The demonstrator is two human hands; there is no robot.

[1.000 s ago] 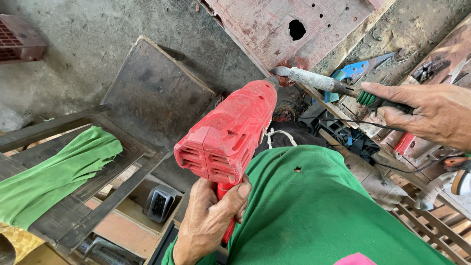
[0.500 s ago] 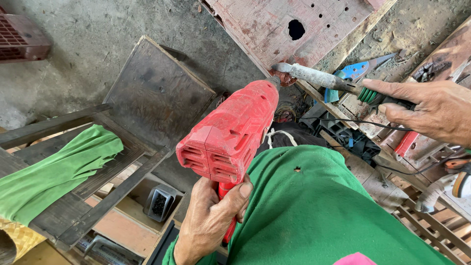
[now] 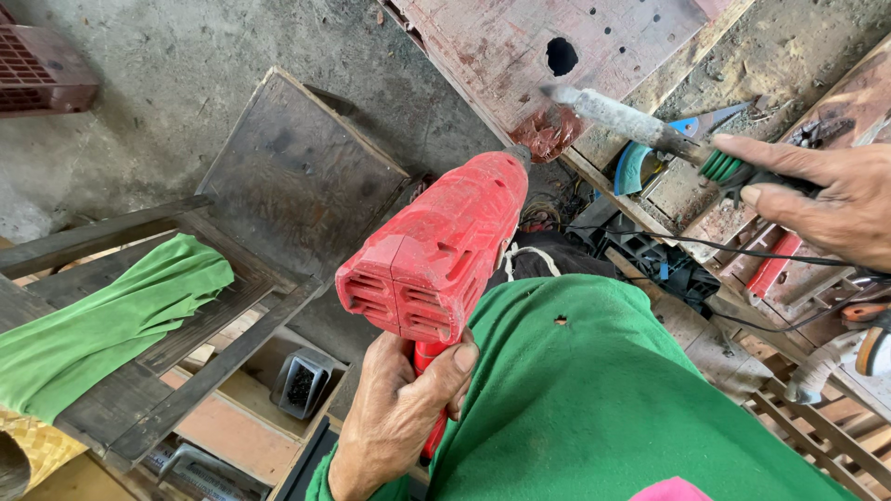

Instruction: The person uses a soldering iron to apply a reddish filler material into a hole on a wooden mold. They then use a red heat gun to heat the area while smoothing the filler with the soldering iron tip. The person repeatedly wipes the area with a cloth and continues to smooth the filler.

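Red plastic housing of a power drill fills the middle of the view, its vented rear end nearest the camera and its nose aimed away toward a reddish board pierced with holes. The drill is gripped by the left hand, whose fingers are wrapped fully around the handle below the body. To the right and farther off, a long grey-crusted tool with a green ribbed handle is held by the right hand; the fingers are closed on the handle, and the tip is pointed at the dark large hole in the board. A green garment on the person's body is seen near the bottom right. At the left, a green cloth is draped over a dark wooden frame, and a red crate sits at the far left on the concrete floor. Black cable runs under the right hand.

The step in hand is judged to be a readying of both tools at the board. For the next move, the drill nose would need to be steadied and lined up with the work before any contact.
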